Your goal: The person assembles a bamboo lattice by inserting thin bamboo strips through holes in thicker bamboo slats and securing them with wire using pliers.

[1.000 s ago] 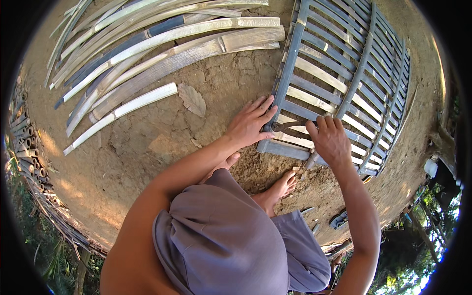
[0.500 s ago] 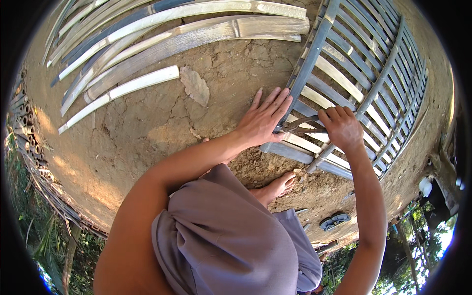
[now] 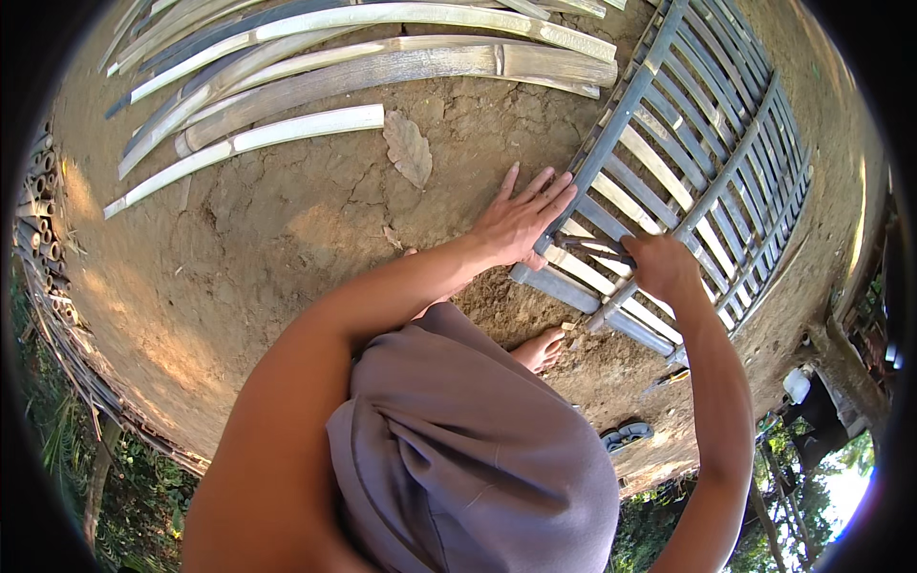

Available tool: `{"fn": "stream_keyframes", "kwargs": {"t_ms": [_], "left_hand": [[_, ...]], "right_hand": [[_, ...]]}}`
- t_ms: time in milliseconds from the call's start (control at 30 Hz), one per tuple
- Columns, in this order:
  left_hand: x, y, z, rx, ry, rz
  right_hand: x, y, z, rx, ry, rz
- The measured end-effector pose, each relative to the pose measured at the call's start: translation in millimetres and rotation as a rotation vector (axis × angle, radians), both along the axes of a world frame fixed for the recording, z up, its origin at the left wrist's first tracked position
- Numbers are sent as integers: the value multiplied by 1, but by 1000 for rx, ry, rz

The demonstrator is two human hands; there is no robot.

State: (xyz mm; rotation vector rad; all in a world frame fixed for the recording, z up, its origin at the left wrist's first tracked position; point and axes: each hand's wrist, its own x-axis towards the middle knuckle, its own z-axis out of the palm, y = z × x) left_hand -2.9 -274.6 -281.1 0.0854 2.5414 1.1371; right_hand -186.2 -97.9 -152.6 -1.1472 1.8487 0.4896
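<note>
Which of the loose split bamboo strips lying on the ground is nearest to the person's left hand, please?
The pale short strip lowest in the pile: it lies apart from the others, its cut end by the dry leaf, nearest the left hand.

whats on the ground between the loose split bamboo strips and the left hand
In the head view, one dry brown leaf lies on cracked bare earth between the pale split bamboo strips and the left hand, which rests at the grey bamboo lattice panel.

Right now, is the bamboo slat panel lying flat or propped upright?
Lying flat. The bamboo slat panel rests on the dirt ground, left hand pressed flat on its edge, right hand closed on a slat.
</note>
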Motion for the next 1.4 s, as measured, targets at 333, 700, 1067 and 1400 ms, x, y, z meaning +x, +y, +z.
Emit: {"fn": "stream_keyframes", "kwargs": {"t_ms": [333, 700, 1067, 1400], "left_hand": [[1, 1, -4, -19, 59, 32], [-1, 5, -3, -30, -1, 6], [-2, 1, 1, -55, -19, -14], [0, 3, -3, -30, -23, -2]], "right_hand": [[74, 12, 22, 451, -795, -1583], [84, 11, 40, 68, -62, -441], [44, 5, 35, 195, -322, -534], [7, -11, 32, 398, -557, -803]]}}
